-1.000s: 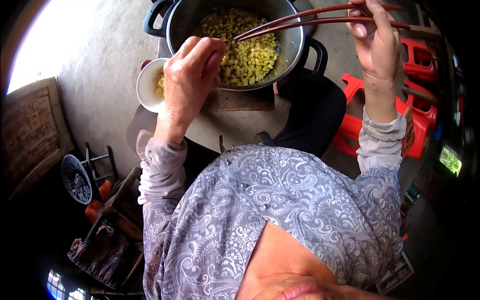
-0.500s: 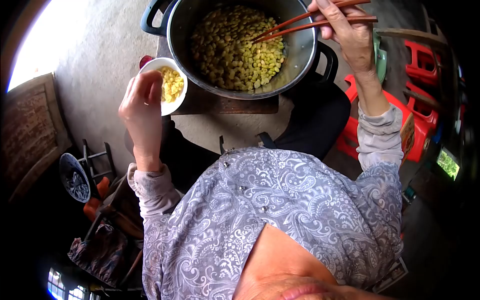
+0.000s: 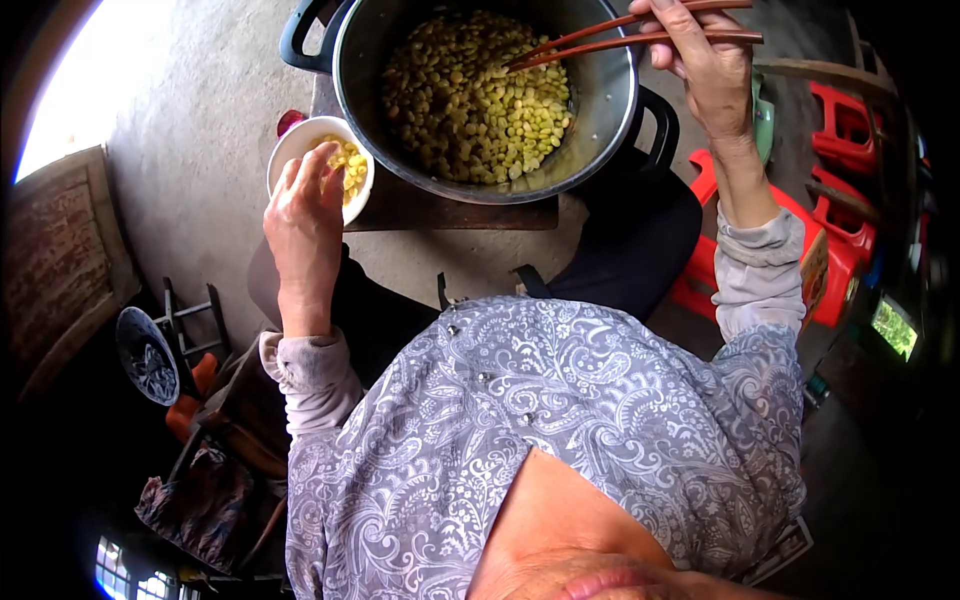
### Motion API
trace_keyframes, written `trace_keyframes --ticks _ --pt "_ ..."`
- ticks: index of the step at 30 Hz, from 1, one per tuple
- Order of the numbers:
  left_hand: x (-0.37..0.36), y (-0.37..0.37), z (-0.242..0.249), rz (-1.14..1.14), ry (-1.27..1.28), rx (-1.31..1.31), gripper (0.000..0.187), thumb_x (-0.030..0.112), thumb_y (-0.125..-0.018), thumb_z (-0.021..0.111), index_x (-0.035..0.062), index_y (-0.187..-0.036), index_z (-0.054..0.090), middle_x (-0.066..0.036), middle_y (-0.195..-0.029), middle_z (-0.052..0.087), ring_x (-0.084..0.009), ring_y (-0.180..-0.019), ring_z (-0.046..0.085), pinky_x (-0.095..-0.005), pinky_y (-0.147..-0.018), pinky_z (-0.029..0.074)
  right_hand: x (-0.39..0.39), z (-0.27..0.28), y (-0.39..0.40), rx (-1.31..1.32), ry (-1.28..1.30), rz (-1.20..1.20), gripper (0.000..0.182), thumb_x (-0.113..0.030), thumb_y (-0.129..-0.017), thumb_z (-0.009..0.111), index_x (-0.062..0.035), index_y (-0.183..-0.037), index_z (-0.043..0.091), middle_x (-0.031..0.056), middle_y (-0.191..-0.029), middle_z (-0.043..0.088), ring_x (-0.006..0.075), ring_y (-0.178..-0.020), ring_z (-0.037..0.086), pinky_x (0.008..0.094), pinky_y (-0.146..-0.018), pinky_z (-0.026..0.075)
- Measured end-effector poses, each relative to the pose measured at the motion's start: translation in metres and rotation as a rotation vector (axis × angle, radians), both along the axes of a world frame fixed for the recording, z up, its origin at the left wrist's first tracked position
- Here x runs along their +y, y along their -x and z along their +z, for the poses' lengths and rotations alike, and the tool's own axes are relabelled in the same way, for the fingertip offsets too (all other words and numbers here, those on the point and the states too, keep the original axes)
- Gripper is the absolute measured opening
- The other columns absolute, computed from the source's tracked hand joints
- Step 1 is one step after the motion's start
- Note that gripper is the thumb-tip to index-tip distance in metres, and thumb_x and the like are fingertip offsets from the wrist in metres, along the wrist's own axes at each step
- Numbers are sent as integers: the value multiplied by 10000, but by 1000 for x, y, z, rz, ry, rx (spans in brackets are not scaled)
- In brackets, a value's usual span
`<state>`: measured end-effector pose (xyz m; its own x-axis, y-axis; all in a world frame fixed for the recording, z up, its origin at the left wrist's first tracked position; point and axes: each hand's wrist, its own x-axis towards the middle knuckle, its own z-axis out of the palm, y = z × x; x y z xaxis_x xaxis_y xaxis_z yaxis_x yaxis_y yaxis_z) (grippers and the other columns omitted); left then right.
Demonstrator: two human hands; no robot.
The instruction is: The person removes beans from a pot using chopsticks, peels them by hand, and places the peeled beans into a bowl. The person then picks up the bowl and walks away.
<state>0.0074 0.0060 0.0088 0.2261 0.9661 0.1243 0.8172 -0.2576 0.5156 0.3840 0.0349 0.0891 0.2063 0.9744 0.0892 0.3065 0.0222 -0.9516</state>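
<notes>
A deep metal pot (image 3: 600, 130) holds many yellow-green beans (image 3: 480, 95). My right hand (image 3: 705, 70) grips a pair of reddish-brown chopsticks (image 3: 610, 42) over the pot's right rim, their tips at the beans. Left of the pot is a white bowl (image 3: 282, 172) with small yellow pieces (image 3: 352, 165) in it. My left hand (image 3: 305, 215) is over the bowl, its fingers bent together at the yellow pieces. Whether anything is between those fingertips is hidden.
Pot and bowl stand on a low wooden bench (image 3: 450, 212). Red plastic stools (image 3: 845, 265) are at the right. A blue-grey basin (image 3: 148, 355) is at the lower left, and a wooden panel (image 3: 75, 250) leans at the left edge.
My left hand has moved right and further over the bowl, covering more of it. The right hand and chopsticks have shifted only slightly.
</notes>
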Motion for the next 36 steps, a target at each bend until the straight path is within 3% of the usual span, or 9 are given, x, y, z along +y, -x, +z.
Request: trace_keyframes --ticks 2,7,14,18,21,24,25,28,36 --pt "1 -2 0 31 -50 -67 252 41 -938 673 100 -1180 711 -151 -1088 710 -379 -969 706 -444 -824 576 -1 3 -3 23 17 -32 181 -144 -1020 618 -35 -903 705 20 -707 671 65 -540 568 218 -509 450" --pt "1 -19 36 48 -165 -228 235 -3 -917 717 100 -1123 762 -92 -1000 737 -202 -878 734 -319 -745 595 -5 5 -20 172 -34 -134 195 -198 -1022 627 -57 -906 696 21 -692 648 57 -500 540 181 -405 339" --pt "4 -72 78 -415 -358 -433 437 3 -839 785 109 -1258 729 -109 -1115 714 -219 -888 725 -327 -749 608 -22 21 -27 750 37 -53 203 -220 -1016 633 -32 -952 675 31 -726 646 53 -516 546 183 -466 391" --pt "1 -63 74 -403 -534 -415 383 -22 -800 799 58 -1173 765 -95 -1006 740 -222 -872 724 -317 -746 599 -31 25 -7 915 263 -24 228 -234 -1022 634 -18 -960 666 36 -732 646 45 -501 530 188 -454 389" --pt "-11 -40 67 -178 -448 -357 284 -26 -856 769 73 -1123 783 -83 -970 752 -205 -848 735 -310 -752 594 -30 23 -10 964 326 -26 236 -240 -1028 625 -19 -956 667 36 -732 645 41 -500 529 178 -440 375" --pt "-10 -7 30 -41 -245 -164 285 45 -886 766 122 -1160 776 -76 -976 752 -237 -823 745 -319 -743 595 -22 14 -19 565 -74 -101 263 -245 -1045 591 -27 -916 659 35 -744 656 38 -509 529 171 -444 383" --pt "-10 -1 20 -17 65 -81 298 98 -903 757 140 -1199 753 -100 -1046 746 -258 -919 734 -348 -806 592 -22 14 -23 406 -44 -46 256 -237 -1044 595 -29 -910 660 36 -750 662 40 -521 537 176 -457 393" --pt "-12 -1 -6 -152 -92 241 321 117 -899 751 136 -1218 721 -108 -1196 703 -294 -1153 648 -406 -948 549 -17 18 -26 64 61 102 235 -209 -1039 608 -33 -895 669 34 -758 675 48 -557 555 194 -491 417" --pt "-9 -2 -6 -91 66 -34 280 51 -902 720 137 -1167 744 -81 -1148 717 -280 -975 723 -381 -852 580 -4 16 6 -216 114 312 179 -140 -998 666 -23 -876 722 14 -691 664 53 -554 560 224 -498 425"
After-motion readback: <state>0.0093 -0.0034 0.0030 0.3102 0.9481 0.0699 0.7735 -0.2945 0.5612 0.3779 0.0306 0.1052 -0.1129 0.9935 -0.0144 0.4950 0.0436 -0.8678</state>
